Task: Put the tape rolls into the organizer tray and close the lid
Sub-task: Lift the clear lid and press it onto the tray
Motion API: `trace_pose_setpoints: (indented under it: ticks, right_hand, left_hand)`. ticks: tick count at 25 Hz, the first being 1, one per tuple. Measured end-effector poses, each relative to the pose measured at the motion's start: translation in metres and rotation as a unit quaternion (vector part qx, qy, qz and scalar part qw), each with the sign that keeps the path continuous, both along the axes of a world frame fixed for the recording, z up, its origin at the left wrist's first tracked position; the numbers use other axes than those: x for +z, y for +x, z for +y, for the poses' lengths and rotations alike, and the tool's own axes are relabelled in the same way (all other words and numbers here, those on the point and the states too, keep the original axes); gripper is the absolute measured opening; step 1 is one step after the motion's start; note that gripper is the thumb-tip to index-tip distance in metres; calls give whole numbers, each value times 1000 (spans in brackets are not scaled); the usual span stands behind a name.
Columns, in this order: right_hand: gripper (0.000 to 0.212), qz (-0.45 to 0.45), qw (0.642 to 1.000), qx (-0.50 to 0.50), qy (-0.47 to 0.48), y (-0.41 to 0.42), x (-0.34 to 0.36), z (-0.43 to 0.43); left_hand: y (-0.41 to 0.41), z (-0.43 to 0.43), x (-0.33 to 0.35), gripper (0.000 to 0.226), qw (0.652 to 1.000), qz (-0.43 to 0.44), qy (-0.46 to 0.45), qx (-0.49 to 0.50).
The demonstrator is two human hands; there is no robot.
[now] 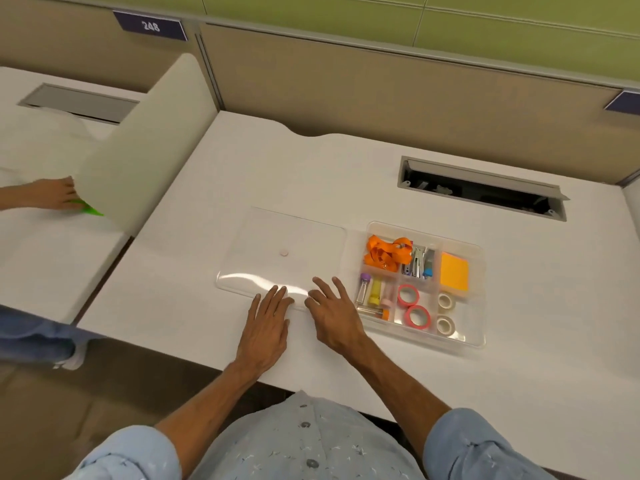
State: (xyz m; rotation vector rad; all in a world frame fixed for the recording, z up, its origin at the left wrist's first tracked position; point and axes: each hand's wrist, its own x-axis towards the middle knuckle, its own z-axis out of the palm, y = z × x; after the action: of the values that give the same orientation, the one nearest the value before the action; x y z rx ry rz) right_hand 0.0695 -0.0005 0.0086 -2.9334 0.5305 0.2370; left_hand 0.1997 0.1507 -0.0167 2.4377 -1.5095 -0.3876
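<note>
A clear organizer tray (pixel 479 299) sits on the white desk to my right. In its front compartments lie two pink tape rolls (pixel 417 317) and two white tape rolls (pixel 445 325). The clear lid (pixel 277 247) lies flat on the desk left of the tray, with a small pink dot on it. My left hand (pixel 268 327) rests with fingers spread, its fingertips on the lid's near edge. My right hand (pixel 334 313) lies beside it, fingers apart, touching the lid's near right corner. Neither hand holds anything.
The tray also holds an orange ribbon (pixel 386 252), a stapler (pixel 417 261), orange sticky notes (pixel 454 271) and small tubes (pixel 374 292). An open cable slot (pixel 481 187) is behind the tray. A divider panel (pixel 145 140) stands at left; another person's hand (pixel 52 194) works beyond it.
</note>
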Motion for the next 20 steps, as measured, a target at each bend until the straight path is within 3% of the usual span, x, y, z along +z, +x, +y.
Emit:
trace_pose_setpoints:
  ticks: [5, 11, 16, 20]
  right_hand:
    - [48, -3, 999, -33, 17, 6, -1, 11]
    - [49, -23, 998, -13, 59, 7, 6, 6]
    - [74, -83, 989, -56, 112, 8, 19, -15]
    - [60, -95, 988, -84, 90, 19, 34, -43]
  left_hand:
    - [17, -4, -1, 25, 999, 4, -33, 12]
    - [40, -9, 0, 17, 998, -39, -35, -29]
    - [53, 3, 2, 15, 985, -74, -151, -23]
    - [61, 2, 12, 14, 974, -77, -215, -10]
